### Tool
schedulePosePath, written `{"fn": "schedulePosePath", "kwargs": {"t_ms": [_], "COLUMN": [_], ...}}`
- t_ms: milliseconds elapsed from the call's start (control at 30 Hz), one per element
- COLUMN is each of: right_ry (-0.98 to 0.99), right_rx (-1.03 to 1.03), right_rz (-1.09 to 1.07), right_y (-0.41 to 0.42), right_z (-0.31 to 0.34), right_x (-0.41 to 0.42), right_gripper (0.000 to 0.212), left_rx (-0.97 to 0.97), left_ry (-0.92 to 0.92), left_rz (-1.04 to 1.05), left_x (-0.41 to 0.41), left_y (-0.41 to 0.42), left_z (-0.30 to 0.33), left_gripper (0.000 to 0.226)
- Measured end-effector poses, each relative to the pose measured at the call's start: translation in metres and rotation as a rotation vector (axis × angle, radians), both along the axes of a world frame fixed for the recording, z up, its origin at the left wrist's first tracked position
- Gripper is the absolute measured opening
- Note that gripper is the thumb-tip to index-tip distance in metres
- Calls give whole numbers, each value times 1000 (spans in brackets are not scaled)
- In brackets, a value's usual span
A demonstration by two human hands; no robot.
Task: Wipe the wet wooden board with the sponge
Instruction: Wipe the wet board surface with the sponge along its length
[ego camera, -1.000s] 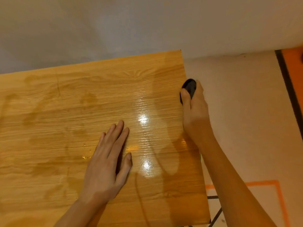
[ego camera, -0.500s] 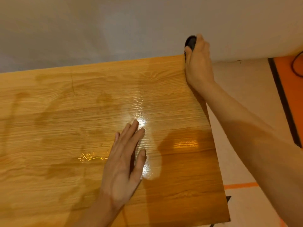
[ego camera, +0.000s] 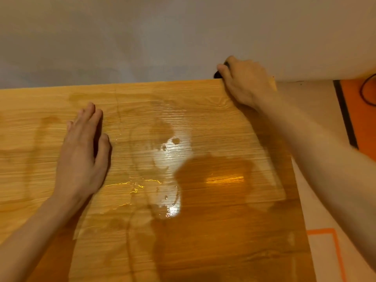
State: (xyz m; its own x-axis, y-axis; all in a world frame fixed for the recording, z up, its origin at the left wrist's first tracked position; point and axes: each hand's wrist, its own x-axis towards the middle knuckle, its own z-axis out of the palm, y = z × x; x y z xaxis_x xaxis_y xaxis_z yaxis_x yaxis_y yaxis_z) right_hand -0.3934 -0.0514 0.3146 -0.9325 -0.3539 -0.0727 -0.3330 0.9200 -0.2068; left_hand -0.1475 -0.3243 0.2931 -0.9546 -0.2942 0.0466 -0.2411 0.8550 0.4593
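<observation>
Wood-grain, honey-coloured and glossy, the wooden board (ego camera: 203, 231) fills most of the view, with a pale wall behind its far edge. Water sits on it in a wide film around the middle — beads and thin bright rivulets catch the light near the centre, and darker damp patches spread toward the left and the near side. The left hand (ego camera: 81, 159) lies palm down on the board left of the puddle, its fingers (ego camera: 89, 117) straight and close together, pointing toward the far edge, thumb alongside; it holds nothing. The right hand (ego camera: 246, 82) reaches across to the far right corner of the board, knuckles up, fingers curled down over the dark sponge (ego camera: 217, 74). Only a small black part of the sponge shows past the fingers, right at the board's far edge where it meets the wall — whether it presses on the wood cannot be told. Right of the board lies a pale floor (ego camera: 317, 110) with orange tape lines (ego camera: 335, 251), an orange area bordered by a dark strip, and a dark cable (ego camera: 366, 92) on the orange.
</observation>
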Motion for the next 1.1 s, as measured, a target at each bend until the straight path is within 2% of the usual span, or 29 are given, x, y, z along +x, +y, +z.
{"fn": "schedulePosePath", "kwargs": {"t_ms": [167,267,400,467,600,700,800,900,1033,1100], "right_ry": [84,16,95,117,111,60,16,-83,14,41], "right_rx": [-167,-227,-190,-190,-278,-288,-246,-309,-264,-267], "right_rz": [172,263,33,-60,-9,103,232,238,27,-110], "right_y": [-98,-76,15,20,-82,-178,-218,-177,-74,-49], "right_z": [-12,-6,-6,-4,-3,-9,-6,-2,2,5], "right_x": [44,44,27,31,62,88,92,75,59,60], "right_gripper": [38,39,40,40,31,35,35,32,38,39], "left_rx": [17,20,24,30,28,42,53,56,71,78], "left_ry": [15,19,19,20,18,18,21,14,23,18], "left_rz": [5,-6,-15,-11,-4,0,-5,-12,-1,3], "left_x": [1,1,2,1,0,0,0,2,3,1], "left_y": [-1,-1,0,0,0,0,-1,-1,-2,-3], "left_z": [0,-1,0,0,-1,-2,-1,0,1,-1], "left_gripper": [56,56,56,56,55,54,54,53,52,53]}}
